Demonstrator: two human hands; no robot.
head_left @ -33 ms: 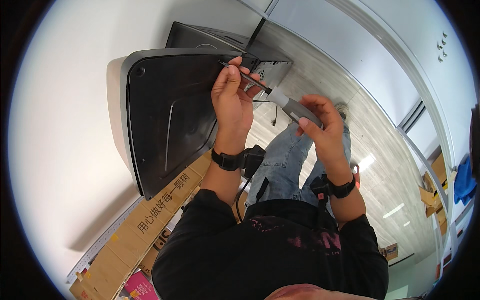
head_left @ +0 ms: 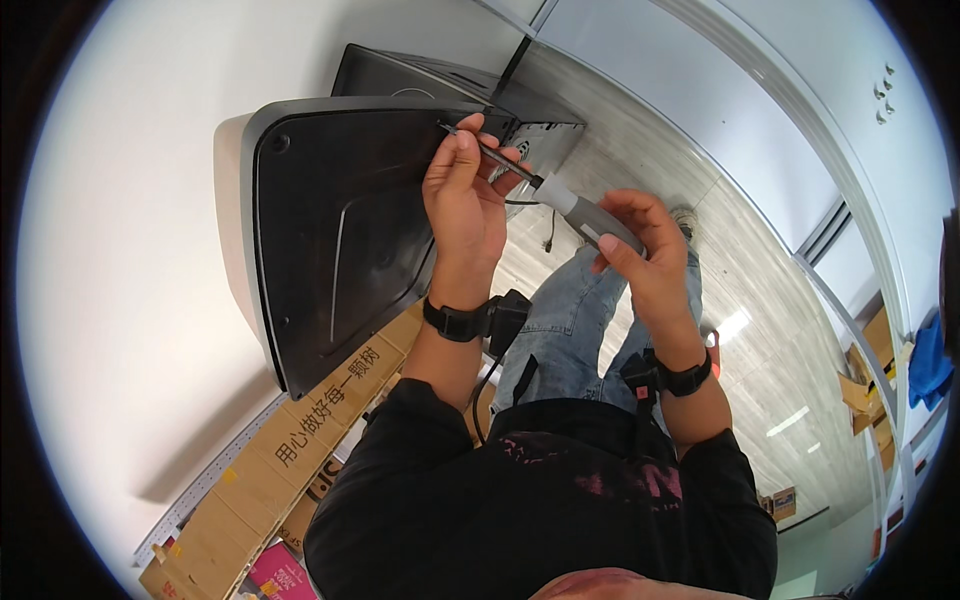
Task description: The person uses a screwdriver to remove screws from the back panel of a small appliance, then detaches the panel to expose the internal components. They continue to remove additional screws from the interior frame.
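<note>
A screwdriver (head_left: pixel 606 222) with a thick grey handle lies slantwise between my hands. My right hand (head_left: pixel 648 248) is closed around the rear of the handle. Fingers and thumb of my left hand (head_left: pixel 466 195) pinch the thin dark shaft close to its tip. That tip points at the upper right corner of a large black panel (head_left: pixel 310 230), set in a light grey casing (head_left: pixel 238 190). Whether the tip touches the panel I cannot tell. Recessed round spots show at the panel's corners, and a curved ridge runs down its middle.
Behind the panel stands a dark box-shaped unit (head_left: pixel 400 75) with a metal side. A black cable plug (head_left: pixel 548 243) hangs by my legs. Flattened cardboard (head_left: pixel 300 440) leans at lower left beside a pink box (head_left: pixel 283 572). Glass partitions and pale wood flooring (head_left: pixel 750 240) lie to the right.
</note>
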